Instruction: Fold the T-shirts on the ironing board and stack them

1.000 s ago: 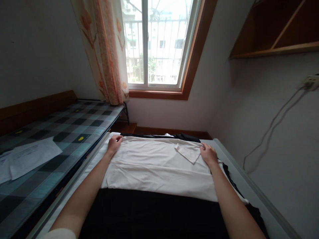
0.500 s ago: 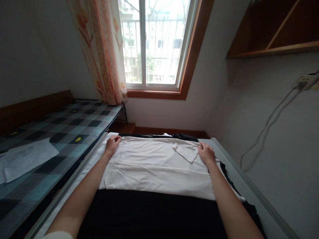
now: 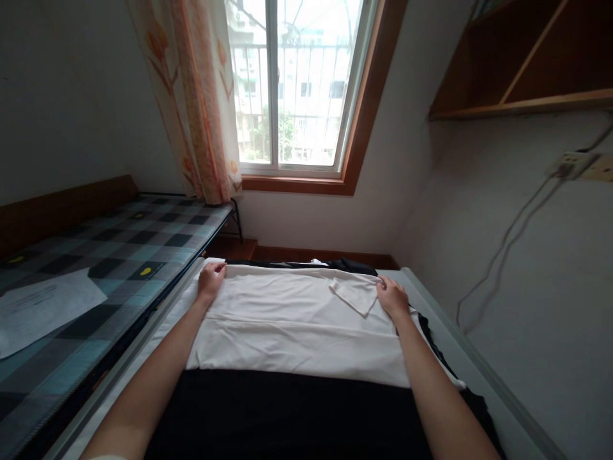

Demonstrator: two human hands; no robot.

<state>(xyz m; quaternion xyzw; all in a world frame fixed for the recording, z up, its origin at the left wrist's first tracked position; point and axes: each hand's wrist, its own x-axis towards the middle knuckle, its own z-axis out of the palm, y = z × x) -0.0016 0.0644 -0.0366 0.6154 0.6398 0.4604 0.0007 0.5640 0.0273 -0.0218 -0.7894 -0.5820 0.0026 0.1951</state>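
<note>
If one hand pulls harder than the other, the white cloth (image 3: 287, 306) could go crooked. If the fingers slip off its far edge, that edge could flop down and make a lump. The small flap (image 3: 355, 296), just left of the right hand (image 3: 393, 296), could get bent if that hand drags over it. The black cloth (image 3: 287, 415), on the near side of both hands, could bunch up if the arms rub it.

The left hand (image 3: 211, 282) seems to pinch one far corner of the white cloth, and the right hand seems to pinch the other. The white cloth lies between them and toward the person, over the counter (image 3: 469, 358). It looks thin and soft, wide and mostly flat, with little wrinkles and a long crease going across.
</note>
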